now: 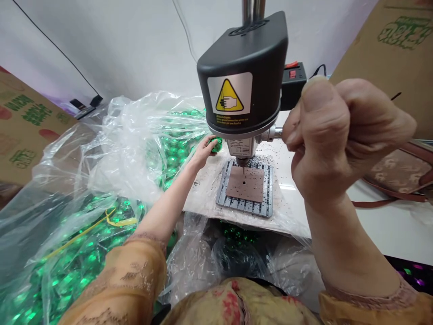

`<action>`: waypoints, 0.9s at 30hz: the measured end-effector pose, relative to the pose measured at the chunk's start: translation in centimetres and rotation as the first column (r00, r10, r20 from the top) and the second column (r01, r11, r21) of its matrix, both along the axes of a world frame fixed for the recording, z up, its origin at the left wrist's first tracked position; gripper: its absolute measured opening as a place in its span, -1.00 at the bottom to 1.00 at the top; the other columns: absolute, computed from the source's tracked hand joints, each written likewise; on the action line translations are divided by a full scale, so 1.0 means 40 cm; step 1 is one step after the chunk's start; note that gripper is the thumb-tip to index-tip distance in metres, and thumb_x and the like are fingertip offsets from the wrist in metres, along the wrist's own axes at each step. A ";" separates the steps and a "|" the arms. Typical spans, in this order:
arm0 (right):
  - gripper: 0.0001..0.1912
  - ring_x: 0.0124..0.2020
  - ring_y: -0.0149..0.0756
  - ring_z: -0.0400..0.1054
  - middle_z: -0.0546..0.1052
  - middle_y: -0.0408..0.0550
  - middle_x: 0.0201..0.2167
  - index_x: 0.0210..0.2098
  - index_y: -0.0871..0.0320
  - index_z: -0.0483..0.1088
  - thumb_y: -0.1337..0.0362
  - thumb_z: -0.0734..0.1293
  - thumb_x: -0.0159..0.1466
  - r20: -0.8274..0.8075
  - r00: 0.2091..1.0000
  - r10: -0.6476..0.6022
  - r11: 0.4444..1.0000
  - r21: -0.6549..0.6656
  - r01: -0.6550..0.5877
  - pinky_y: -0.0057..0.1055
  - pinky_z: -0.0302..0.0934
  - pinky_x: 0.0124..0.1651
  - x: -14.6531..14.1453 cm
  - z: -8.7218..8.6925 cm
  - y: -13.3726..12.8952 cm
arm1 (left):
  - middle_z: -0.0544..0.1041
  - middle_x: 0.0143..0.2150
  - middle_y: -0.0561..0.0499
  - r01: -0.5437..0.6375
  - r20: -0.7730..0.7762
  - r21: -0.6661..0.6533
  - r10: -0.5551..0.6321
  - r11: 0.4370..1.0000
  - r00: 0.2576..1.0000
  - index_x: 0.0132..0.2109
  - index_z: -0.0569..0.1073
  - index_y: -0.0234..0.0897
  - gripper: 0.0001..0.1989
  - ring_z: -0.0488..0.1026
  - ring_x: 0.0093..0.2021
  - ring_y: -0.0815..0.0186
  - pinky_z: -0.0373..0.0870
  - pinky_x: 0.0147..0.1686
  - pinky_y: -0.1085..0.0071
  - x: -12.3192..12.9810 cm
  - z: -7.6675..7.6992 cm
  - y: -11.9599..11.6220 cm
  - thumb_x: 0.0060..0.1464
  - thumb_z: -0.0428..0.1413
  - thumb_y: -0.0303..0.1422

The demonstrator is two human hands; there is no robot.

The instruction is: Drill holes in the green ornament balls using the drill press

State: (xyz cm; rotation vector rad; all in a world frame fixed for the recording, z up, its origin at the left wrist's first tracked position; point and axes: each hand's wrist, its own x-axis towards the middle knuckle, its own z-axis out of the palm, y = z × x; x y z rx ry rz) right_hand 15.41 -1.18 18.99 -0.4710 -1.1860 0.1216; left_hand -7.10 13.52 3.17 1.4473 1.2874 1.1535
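Note:
My left hand (205,148) reaches forward beside the drill press (241,74), its fingers closed around a shiny green faceted ball (216,144). Raised at the right, my right hand (333,131) is closed on the press's feed lever (278,132), of which only the metal end by the drill head shows. Below the head, a thin drill bit (243,171) points down at a brown board (250,192) with a dark hole in it. The board lies on a slotted metal base (221,198) strewn with dark shavings.
Clear plastic bags (125,149) full of green balls (172,155) spread across the left. Cardboard boxes (30,122) stand at both sides. A bag with a brown strap (402,169) lies at the right. More plastic and green pieces sit below the table's front edge.

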 end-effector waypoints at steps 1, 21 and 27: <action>-0.54 -0.66 -0.48 0.07 0.16 -0.21 -0.71 -0.65 0.11 0.02 0.31 0.31 0.29 -0.002 1.000 0.008 1.000 -0.001 -0.008 -0.32 -0.12 -0.55 0.000 0.000 0.000 | 0.54 -0.12 -0.08 0.053 0.099 -0.067 -0.046 0.996 0.994 0.01 0.48 -0.22 -0.66 0.47 -0.25 0.29 0.51 -0.24 0.27 -0.001 0.004 -0.029 0.14 0.18 -0.16; -0.49 -0.65 -0.52 0.06 0.16 -0.23 -0.69 -0.64 0.10 -0.03 0.14 0.27 0.33 0.072 0.997 -0.006 0.993 -0.113 0.014 -0.36 -0.01 -0.57 0.009 -0.008 -0.015 | 0.53 0.12 -0.19 0.210 0.005 0.118 -0.212 0.971 0.977 0.15 0.42 -0.28 -0.33 0.48 0.10 0.10 0.40 0.11 0.18 0.109 -0.054 -0.289 -0.08 0.39 -0.16; -0.52 -0.65 -0.52 0.10 0.19 -0.23 -0.69 -0.64 0.11 0.00 0.19 0.28 0.33 0.067 0.998 -0.006 0.994 -0.104 0.013 -0.36 0.00 -0.55 0.008 -0.007 -0.024 | 0.55 0.05 -0.14 0.259 -0.087 0.175 -0.247 0.950 0.965 0.14 0.41 -0.26 -0.38 0.50 0.06 0.13 0.42 0.10 0.20 0.120 -0.063 -0.299 -0.04 0.38 -0.20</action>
